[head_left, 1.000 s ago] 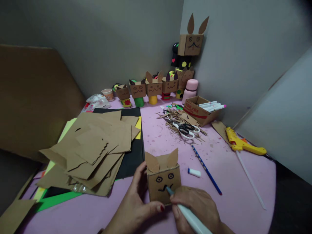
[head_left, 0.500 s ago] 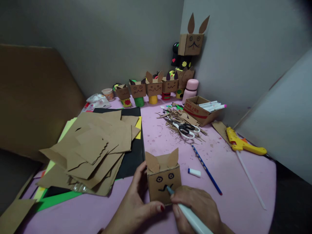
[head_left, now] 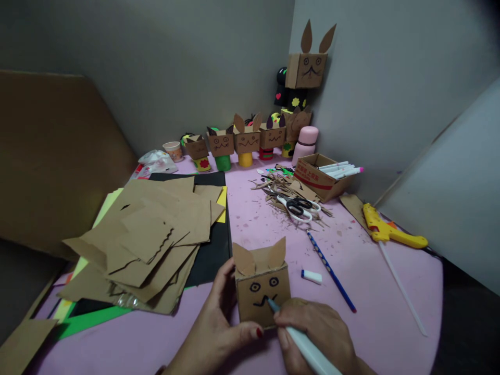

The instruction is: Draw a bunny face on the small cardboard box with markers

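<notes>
A small cardboard box (head_left: 253, 311) with two pointed cardboard ears stands upright near the front of the table. Two ringed eyes and a dark zigzag mouth line are drawn on its front. My left hand (head_left: 219, 317) grips the box from its left side, thumb at the lower front edge and fingers partly hidden behind. In my right hand (head_left: 320, 328) is a white marker (head_left: 308, 351), its tip touching the mouth line. A white marker cap with a blue end (head_left: 311, 276) lies to the right of the box, beside a blue pencil (head_left: 332, 272).
Stacked cardboard pieces (head_left: 156, 229) cover the left side. Scissors (head_left: 299, 207) lie on cardboard scraps, near a carton (head_left: 312, 174) of markers. A yellow glue gun (head_left: 394, 232) rests at right. Box-headed figures (head_left: 246, 143) and a pink flask (head_left: 307, 143) stand at the back.
Almost nothing differs. The marker tip stays at the mouth line with only a very slight shift, and my left hand keeps its hold on the box.
</notes>
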Tool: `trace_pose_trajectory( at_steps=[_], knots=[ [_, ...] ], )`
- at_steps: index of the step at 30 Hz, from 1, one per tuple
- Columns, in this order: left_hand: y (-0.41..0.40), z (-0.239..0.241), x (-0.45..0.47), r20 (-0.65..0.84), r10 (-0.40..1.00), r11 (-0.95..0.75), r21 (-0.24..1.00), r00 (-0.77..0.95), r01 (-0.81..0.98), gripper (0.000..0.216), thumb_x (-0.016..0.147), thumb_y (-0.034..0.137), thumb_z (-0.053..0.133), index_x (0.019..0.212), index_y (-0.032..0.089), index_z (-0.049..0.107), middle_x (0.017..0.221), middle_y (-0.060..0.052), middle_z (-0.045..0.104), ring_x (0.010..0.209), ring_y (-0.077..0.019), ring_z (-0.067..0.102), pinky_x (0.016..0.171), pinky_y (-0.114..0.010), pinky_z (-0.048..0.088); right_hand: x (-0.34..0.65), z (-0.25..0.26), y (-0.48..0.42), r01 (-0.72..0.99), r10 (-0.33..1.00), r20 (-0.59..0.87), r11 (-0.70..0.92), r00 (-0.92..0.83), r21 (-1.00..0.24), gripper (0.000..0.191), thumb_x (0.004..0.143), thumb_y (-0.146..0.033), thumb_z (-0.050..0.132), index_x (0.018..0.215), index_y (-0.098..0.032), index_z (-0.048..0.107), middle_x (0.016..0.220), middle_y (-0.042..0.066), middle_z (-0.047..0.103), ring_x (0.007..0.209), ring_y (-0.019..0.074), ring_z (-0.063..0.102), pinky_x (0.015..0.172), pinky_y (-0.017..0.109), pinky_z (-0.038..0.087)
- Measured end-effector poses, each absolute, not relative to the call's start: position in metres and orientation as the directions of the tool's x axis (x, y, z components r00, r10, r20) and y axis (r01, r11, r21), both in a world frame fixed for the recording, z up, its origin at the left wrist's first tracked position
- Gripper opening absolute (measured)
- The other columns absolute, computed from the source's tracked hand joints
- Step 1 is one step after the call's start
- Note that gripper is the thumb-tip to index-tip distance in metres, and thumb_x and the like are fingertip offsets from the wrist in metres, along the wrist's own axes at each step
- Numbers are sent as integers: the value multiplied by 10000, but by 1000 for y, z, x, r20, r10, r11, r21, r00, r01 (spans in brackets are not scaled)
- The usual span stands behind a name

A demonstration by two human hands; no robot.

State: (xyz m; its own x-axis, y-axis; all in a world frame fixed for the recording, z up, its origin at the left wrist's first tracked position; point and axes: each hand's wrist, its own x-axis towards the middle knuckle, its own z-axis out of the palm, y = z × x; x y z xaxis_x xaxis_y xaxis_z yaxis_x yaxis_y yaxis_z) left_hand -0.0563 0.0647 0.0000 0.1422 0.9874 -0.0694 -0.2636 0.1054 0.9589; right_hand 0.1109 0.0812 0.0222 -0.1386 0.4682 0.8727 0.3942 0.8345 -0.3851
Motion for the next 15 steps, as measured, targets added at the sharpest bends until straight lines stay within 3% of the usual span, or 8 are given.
trace_pose_trajectory(
  at_steps=[6,15],
  knots=[
    [65,-2,-58,-80,990,108,958,114,-267,984,553,422,878,1389,329,368,1437,-112,515,1348,-372,402,1093,-489,334,111,21,80,395,493,862,820,-121,-414,182,760,-75,442,714,-196,570,504,-28,632,360,93,579,391,183,489],
    [65,1,-58,-81,990,111,952,116,-285,1038,565,416,875,1430,339,306,1447,-111,504,1345,-347,416,1089,-466,351,111,21,80,388,494,858,825,-140,-411,183,757,-68,439,733,-199,565,496,-35,623,360,90,572,395,178,489]
  ],
)
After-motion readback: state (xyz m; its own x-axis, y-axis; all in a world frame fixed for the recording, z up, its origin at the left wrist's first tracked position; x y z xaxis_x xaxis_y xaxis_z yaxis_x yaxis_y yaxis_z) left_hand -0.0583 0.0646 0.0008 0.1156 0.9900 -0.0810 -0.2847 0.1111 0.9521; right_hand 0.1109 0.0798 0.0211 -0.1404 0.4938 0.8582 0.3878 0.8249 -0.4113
